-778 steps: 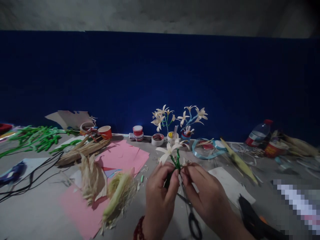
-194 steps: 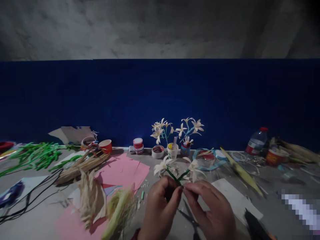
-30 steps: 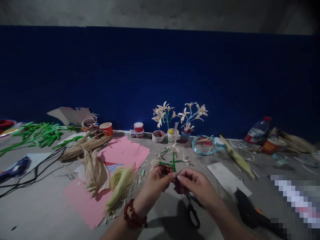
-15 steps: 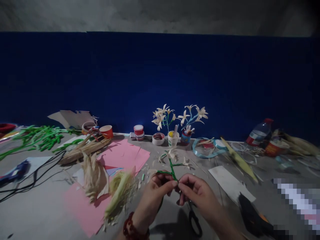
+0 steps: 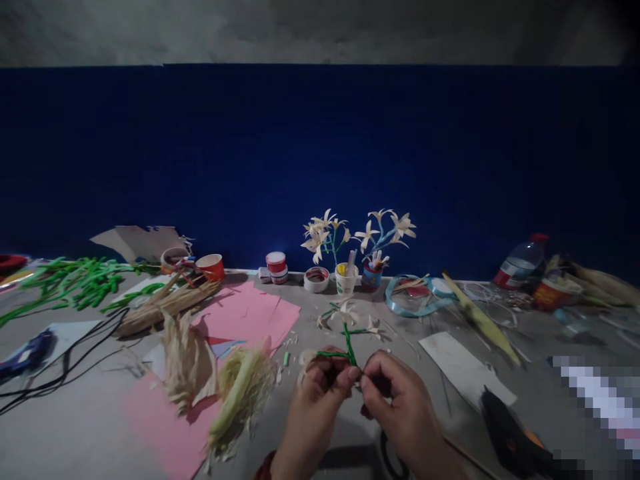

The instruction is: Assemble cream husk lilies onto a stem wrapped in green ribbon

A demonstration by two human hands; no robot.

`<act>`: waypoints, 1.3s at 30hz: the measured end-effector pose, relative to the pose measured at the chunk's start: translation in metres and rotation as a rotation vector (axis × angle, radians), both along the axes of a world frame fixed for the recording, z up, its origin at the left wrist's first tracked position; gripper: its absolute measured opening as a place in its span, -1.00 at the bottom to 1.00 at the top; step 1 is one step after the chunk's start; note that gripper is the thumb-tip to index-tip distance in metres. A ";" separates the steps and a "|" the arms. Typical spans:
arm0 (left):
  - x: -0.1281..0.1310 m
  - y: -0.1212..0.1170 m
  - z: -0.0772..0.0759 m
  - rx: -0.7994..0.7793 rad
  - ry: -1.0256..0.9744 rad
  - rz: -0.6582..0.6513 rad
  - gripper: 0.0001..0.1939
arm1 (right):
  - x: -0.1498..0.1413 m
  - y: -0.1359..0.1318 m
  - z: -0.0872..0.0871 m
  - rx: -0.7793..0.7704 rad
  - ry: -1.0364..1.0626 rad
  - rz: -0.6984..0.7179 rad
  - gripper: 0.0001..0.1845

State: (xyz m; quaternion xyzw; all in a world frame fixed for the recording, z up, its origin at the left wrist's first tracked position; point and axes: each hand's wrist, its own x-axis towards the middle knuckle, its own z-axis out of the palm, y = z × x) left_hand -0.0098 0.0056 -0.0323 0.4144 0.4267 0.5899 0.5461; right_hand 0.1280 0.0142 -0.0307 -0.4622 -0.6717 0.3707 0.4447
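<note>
In the middle of the head view, a branching flower stem wrapped in green has white-petalled flowers at its far ends. My left hand is closed round the lower part of this stem, thumb on top. Fingertips of my right hand pinch at the stem's lower end, almost touching the left thumb; whether a thin strand lies between them is hidden. Partly covered by my right wrist, a black scissor handle lies on the table.
Pink paper, dried corn husks and a pale green husk piece lie left. Behind stand a white cup and a blue-red tin near finished flowers. A black glue gun and white card lie right.
Both hands and the stem have shifted slightly down and to the right in view. My right fingers have curled in more, still pinching by the stem's lower end.
</note>
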 end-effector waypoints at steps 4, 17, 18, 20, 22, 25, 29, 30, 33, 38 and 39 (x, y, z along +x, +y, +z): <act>-0.001 0.002 0.009 0.023 0.035 -0.068 -0.73 | 0.004 0.001 0.010 -0.027 0.083 0.052 -0.82; 0.002 0.022 0.025 0.075 -0.040 -0.211 -0.74 | 0.011 0.035 0.035 -0.237 0.463 0.173 -0.76; 0.003 0.023 0.027 0.079 -0.045 -0.226 -0.74 | 0.012 0.037 0.036 -0.230 0.470 0.173 -0.75; 0.004 0.024 0.030 0.084 -0.053 -0.247 -0.74 | 0.012 0.040 0.040 -0.222 0.476 0.190 -0.74; 0.005 0.025 0.032 0.079 -0.060 -0.255 -0.73 | 0.013 0.042 0.044 -0.219 0.465 0.219 -0.74; 0.005 0.026 0.034 0.052 -0.056 -0.274 -0.71 | 0.015 0.045 0.048 -0.212 0.432 0.261 -0.76; 0.003 0.029 0.033 0.017 -0.010 -0.276 -0.69 | 0.017 0.046 0.052 -0.187 0.367 0.279 -0.80; 0.002 0.029 0.033 0.014 0.008 -0.271 -0.68 | 0.017 0.046 0.053 -0.178 0.345 0.282 -0.80; -0.002 0.030 0.034 0.013 0.070 -0.267 -0.70 | 0.018 0.045 0.055 -0.134 0.263 0.294 -0.83; -0.005 0.032 0.034 0.024 0.174 -0.264 -0.72 | 0.017 0.045 0.054 -0.010 0.099 0.279 -0.91; -0.005 0.032 0.033 0.030 0.194 -0.253 -0.73 | 0.017 0.045 0.054 0.017 0.066 0.265 -0.92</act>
